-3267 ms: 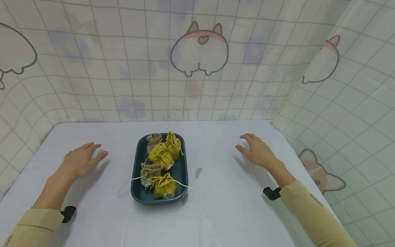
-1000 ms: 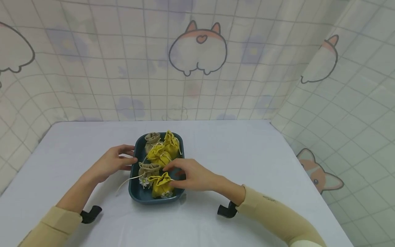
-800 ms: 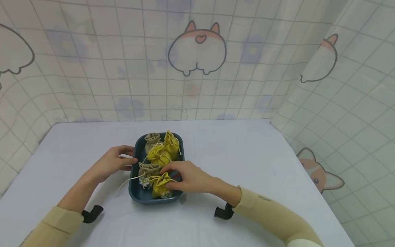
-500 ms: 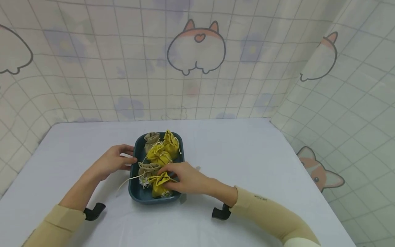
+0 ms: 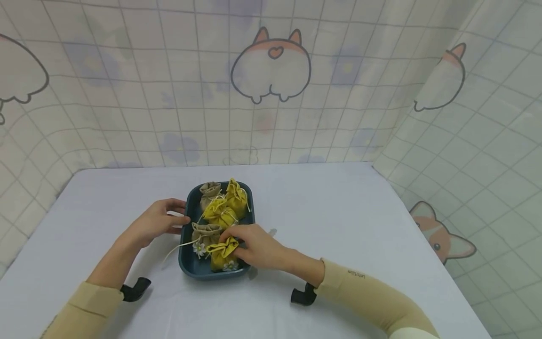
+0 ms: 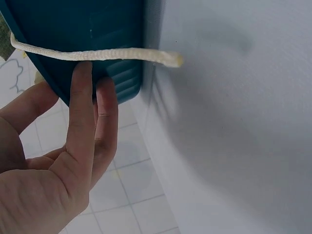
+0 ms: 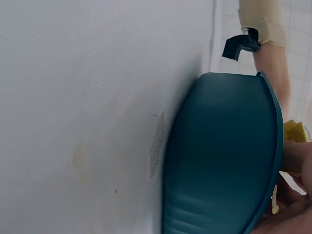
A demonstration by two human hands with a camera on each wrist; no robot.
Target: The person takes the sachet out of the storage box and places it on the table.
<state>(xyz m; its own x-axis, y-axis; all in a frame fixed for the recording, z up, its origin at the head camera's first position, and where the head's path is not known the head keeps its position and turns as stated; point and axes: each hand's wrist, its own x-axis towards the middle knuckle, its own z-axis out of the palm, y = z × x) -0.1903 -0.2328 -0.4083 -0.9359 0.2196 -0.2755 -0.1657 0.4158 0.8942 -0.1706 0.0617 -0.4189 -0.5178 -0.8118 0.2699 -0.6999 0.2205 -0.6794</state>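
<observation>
A dark blue tray [image 5: 213,277] holds several small drawstring pouches. My left hand [image 5: 157,221] grips its left side; in the left wrist view the thumb is at the rim and the fingers [image 6: 80,117] lie against the outer wall. My right hand [image 5: 260,247] reaches over the right rim and pinches the gathered neck of the front yellow pouch [image 5: 221,262], which has white daisies at its base. Beside that pouch sits a beige pouch [image 5: 205,232] with a daisy. In the right wrist view the tray wall [image 7: 224,126] hides part of the right hand [image 7: 302,170].
Two yellow pouches [image 5: 221,214] and another beige pouch [image 5: 209,192] sit at the back of the tray. A cream cord [image 6: 107,54] hangs over the left rim. A white cloth [image 5: 338,212] covers the table, with a patterned curtain [image 5: 203,117] behind.
Both hands have come inward from the table's sides. The left took hold of the tray's left side. The right moved left into the tray, and its fingers closed on the front yellow pouch.
</observation>
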